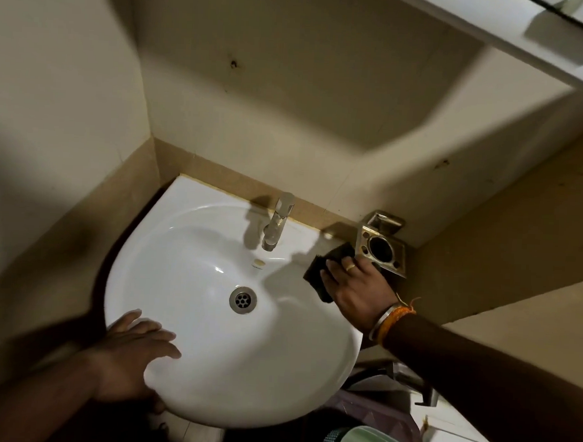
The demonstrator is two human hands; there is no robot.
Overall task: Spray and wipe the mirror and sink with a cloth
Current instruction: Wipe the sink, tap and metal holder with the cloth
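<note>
Right hand (357,290) presses dark cloth (317,278) flat, fingers extended, on sink (210,367) rim at back right, just beside metal holder (382,248). Left hand (134,354) lies open on front-left rim, fingers straight. Mirror barely in view, top right. Risk: knuckles or cloth snag holder edge; unwiped strip behind tap (276,223) likely missed.

Sink (210,367): glossy white. Tap (278,222) and drain (242,299): silver metal. Cloth (328,272) under my right hand (357,290): dark, near black. My ring (351,267): gold. Bangle (381,321): silver; wrist thread (396,320): orange. Walls (288,103): cream, tan band below.
</note>
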